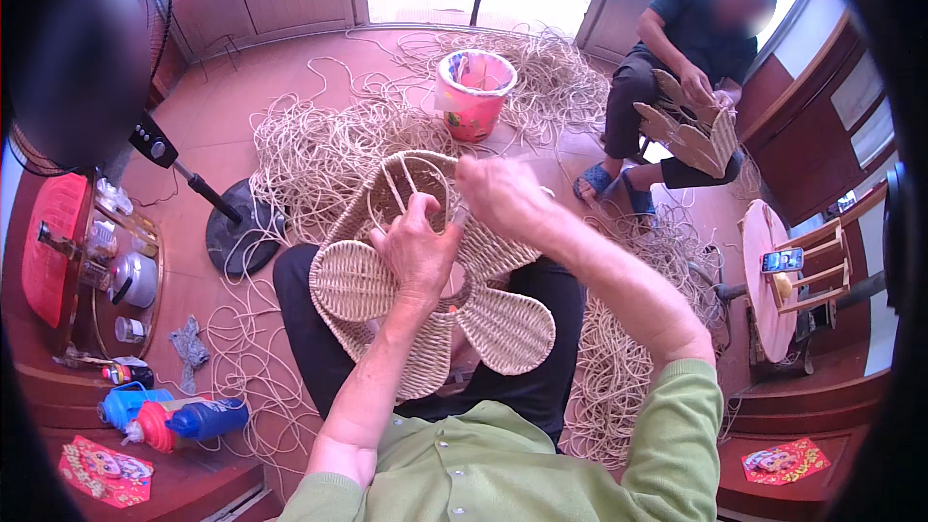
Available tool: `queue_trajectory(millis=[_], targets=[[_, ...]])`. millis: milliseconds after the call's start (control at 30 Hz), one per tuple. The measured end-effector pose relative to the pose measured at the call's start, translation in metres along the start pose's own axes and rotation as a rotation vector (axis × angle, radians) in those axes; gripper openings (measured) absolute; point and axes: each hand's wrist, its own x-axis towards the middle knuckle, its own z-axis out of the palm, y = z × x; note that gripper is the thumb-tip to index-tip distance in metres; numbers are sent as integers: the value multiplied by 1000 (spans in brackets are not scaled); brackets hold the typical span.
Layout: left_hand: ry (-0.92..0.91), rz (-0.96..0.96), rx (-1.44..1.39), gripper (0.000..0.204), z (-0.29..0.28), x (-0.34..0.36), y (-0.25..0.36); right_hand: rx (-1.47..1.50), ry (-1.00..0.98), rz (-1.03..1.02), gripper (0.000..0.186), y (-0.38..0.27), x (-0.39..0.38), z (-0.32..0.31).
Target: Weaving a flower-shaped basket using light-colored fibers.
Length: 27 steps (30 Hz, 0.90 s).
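Observation:
A woven cord piece with rounded petals (498, 333) and a centre opening rests across my lap. My left hand (419, 251) is at its upper middle, fingers bent around the work beside an upper petal, where pale strands cross a partly bare loop (396, 179). Just right of that, my right hand (491, 195) is closed at the upper rim; whatever is between its fingers is hidden.
Heaps of pale cord (314, 150) surround me, with a pink bucket (472, 114) ahead. A co-worker (677, 87) sits at right holding a similar piece. A standing fan (155, 140), a cluttered side table (97, 280) and bottles (208, 419) are left; a round stool (759, 319) is right.

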Motion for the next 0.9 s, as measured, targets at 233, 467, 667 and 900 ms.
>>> queue_trajectory(millis=[233,467,667,900], targets=[[134,117,57,34,7,-10,4,799,49,282,32,0,-21,30],[3,398,239,29,27,-6,16,1136,306,499,46,28,-43,76],[-79,413,362,19,22,-8,-12,1293,394,456,44,15,-39,125],[-152,455,359,35,40,-8,20,1055,492,571,36,41,-41,116]])
